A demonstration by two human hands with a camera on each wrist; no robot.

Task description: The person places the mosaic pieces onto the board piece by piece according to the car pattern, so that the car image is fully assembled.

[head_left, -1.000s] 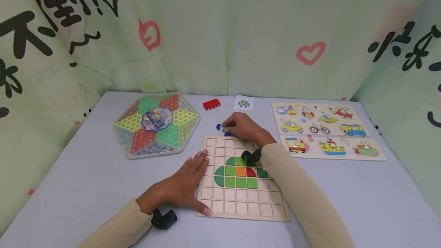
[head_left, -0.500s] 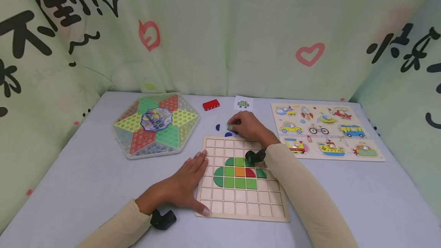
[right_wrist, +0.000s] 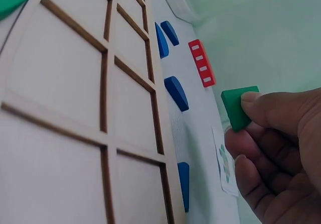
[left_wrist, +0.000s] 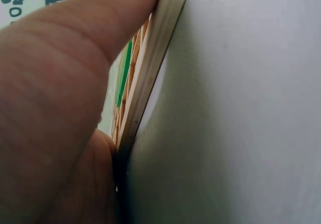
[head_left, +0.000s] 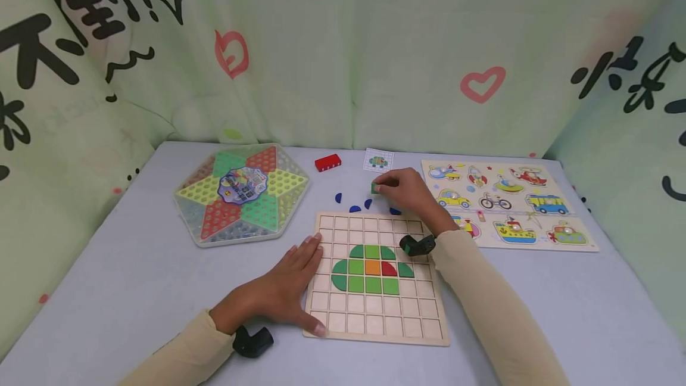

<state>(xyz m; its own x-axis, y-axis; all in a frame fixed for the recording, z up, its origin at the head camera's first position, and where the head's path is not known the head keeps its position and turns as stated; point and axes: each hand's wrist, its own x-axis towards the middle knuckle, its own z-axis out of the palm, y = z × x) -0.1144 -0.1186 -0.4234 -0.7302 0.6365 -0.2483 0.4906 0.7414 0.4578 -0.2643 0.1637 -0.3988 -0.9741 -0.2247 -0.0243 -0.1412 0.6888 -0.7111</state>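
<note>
My right hand (head_left: pixel 411 194) pinches a small green tile (right_wrist: pixel 233 107) between thumb and fingertips, above the table beyond the board. Several blue half-round pieces (head_left: pixel 355 209) lie below and left of that hand. My left hand (head_left: pixel 283 292) rests with fingers spread along the left edge of a wooden grid board (head_left: pixel 375 321). In the left wrist view its thumb (left_wrist: pixel 75 38) lies against the board's rim. Light and dark green tiles (head_left: pixel 356 284), an orange square (head_left: pixel 373 267) and a red rounded tile (head_left: pixel 389 268) sit in the grid's middle cells.
A small printed pattern card (head_left: pixel 378 160) and a red block (head_left: pixel 328 162) lie at the back. On the left is a hexagonal Chinese checkers board (head_left: pixel 241 195); on the right, a vehicle puzzle board (head_left: pixel 514 201). A printed curtain (head_left: pixel 348 46) surrounds the table.
My right hand has moved right and a little away with the green tile, leaving the blue pieces uncovered. The left hand stays in place on the board.
</note>
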